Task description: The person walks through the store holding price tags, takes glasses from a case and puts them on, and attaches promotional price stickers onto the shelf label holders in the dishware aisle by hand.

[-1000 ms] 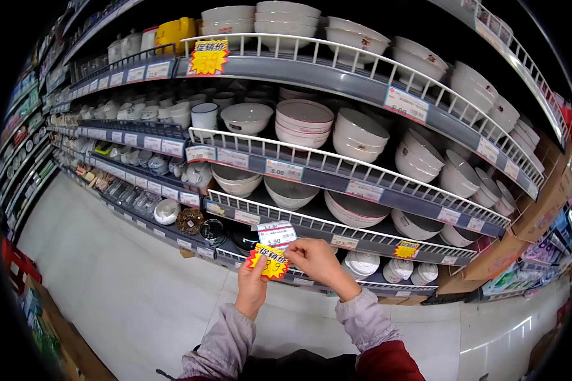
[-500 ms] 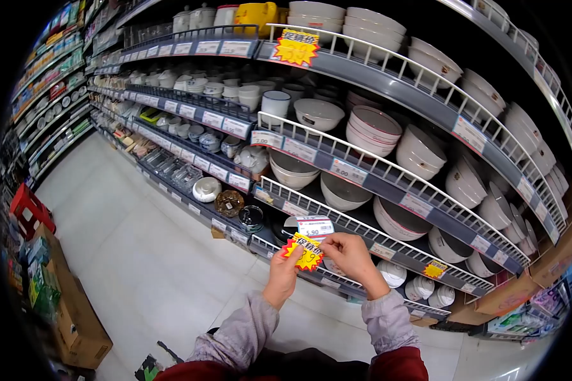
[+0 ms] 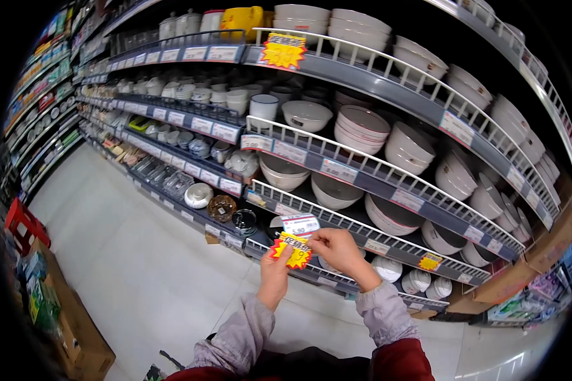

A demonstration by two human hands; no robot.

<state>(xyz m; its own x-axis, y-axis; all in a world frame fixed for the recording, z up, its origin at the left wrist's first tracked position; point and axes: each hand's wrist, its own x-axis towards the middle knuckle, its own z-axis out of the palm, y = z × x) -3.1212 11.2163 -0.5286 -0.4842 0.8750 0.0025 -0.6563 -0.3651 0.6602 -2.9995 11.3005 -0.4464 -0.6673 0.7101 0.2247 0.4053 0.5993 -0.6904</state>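
In the head view, my left hand (image 3: 274,277) grips a yellow starburst price tag (image 3: 297,255) with a red jagged edge, its thumb lying across the front. My right hand (image 3: 342,251) is closed in a pinch at the tag's upper right edge. Right above the tag is a white price label (image 3: 300,223) reading 5.90; whether it is held too or fixed to the shelf, I cannot tell. Both hands are in front of the lower shelf's wire rail (image 3: 362,241). The right fingertips partly hide what they pinch.
Stacked white bowls (image 3: 362,129) fill the shelves behind white wire rails. Another starburst tag (image 3: 284,51) hangs on the upper shelf edge, and a small one (image 3: 430,261) lower right. Glass dishes (image 3: 222,207) stand at lower left. A red stool (image 3: 25,225) and cardboard box (image 3: 86,336) are across the aisle.
The view has shifted slightly, so shelves and hands appear a little further left. The starburst tag is tilted a bit differently; both hands keep their hold.
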